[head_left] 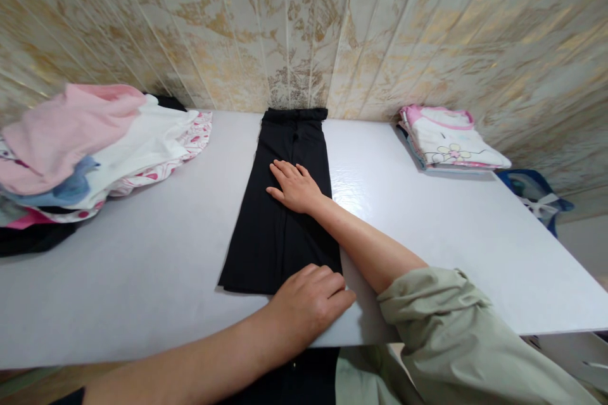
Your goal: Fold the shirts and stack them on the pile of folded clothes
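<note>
A pair of black trousers (251,228) lies lengthwise on the table, folded narrow, its waistband at the wall side and the hem towards me. My right hand (295,188) rests flat on the middle of the cloth, fingers spread and holding nothing. At the near right corner of the hem is my left hand (313,300), its fingers curled closed over the fabric edge. The fingertips of that hand are mostly hidden from above.
On the left of the white table (156,266) sits a loose heap of clothes (76,139) in pink, white and blue. A folded stack of clothes (451,139) stands at the back right. Beyond the right edge is a blue item (536,193). A patterned wall (304,31) borders the back.
</note>
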`<state>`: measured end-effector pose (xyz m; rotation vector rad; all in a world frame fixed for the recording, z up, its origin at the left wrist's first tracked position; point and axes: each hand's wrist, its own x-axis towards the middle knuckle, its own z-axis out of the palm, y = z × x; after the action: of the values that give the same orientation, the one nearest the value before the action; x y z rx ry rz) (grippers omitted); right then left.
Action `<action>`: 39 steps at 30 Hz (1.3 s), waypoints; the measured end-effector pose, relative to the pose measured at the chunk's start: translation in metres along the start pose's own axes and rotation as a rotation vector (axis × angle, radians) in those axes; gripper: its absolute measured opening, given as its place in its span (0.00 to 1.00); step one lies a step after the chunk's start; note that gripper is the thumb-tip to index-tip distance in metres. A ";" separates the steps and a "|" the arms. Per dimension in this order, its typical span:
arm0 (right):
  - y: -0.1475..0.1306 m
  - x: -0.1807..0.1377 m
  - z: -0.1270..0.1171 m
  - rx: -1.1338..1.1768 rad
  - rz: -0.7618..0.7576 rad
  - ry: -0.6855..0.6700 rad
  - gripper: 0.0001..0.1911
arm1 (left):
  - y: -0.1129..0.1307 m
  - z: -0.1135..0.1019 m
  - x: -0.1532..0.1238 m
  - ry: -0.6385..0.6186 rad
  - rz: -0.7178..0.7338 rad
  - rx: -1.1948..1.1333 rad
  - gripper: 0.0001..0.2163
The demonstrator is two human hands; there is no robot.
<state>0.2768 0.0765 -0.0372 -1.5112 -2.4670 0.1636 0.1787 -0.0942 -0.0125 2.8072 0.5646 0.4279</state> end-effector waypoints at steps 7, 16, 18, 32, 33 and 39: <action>0.000 -0.002 -0.004 0.043 -0.016 -0.019 0.30 | -0.017 -0.033 -0.040 -0.050 -0.270 -0.024 0.07; 0.011 0.000 -0.013 0.204 -0.001 0.140 0.26 | -0.019 -0.034 -0.068 0.148 -0.443 -0.102 0.12; 0.012 -0.001 -0.013 0.172 -0.033 0.144 0.25 | -0.022 -0.034 -0.071 0.095 -0.479 -0.082 0.13; -0.001 -0.003 -0.006 0.054 -0.065 0.017 0.27 | -0.071 -0.053 -0.072 0.115 -0.584 -0.072 0.11; -0.001 -0.003 -0.009 0.053 -0.057 0.015 0.27 | -0.075 -0.056 -0.072 0.124 -0.585 -0.072 0.12; 0.017 -0.021 -0.042 0.005 0.012 0.006 0.27 | -0.130 -0.075 -0.062 0.208 -0.594 0.025 0.15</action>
<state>0.3117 0.0649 -0.0032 -1.5233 -2.4516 0.1671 0.0556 0.0106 0.0039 2.4576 1.3953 0.5804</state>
